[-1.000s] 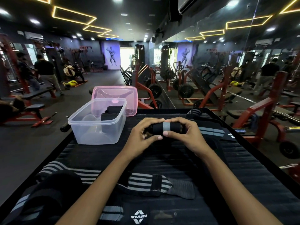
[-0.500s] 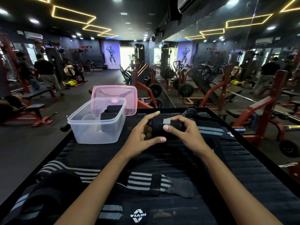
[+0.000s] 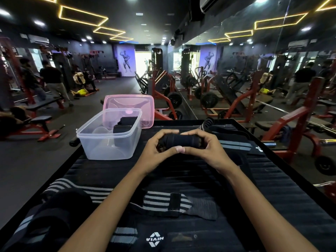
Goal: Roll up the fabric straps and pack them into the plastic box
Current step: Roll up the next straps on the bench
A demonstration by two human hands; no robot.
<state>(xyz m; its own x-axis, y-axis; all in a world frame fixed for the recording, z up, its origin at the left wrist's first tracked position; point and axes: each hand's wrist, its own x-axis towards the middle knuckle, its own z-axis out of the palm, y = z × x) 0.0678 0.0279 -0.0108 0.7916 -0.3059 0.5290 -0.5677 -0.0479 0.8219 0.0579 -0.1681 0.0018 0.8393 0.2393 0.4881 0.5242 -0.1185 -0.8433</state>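
left hand (image 3: 154, 151) + right hand (image 3: 207, 150): both curled round rolled black strap (image 3: 181, 141), thumbs meeting | roll held just right of clear plastic box (image 3: 109, 142) | two rolls inside box | pink lid (image 3: 130, 106) behind

Both bare forearms are extended forward from the bottom edge of the view and converge toward the middle. The left hand (image 3: 156, 151) is held at the left end of a rolled strap (image 3: 181, 141), with its fingers curled over the top and its thumb brought underneath. The right hand (image 3: 207, 150) is placed in mirror fashion at the right end, fingers arched over the top and thumb tucked below. The two thumb tips are pressed together under the roll, and the fingertips nearly meet above it. Both wrists are kept fairly straight, in line with the forearms.
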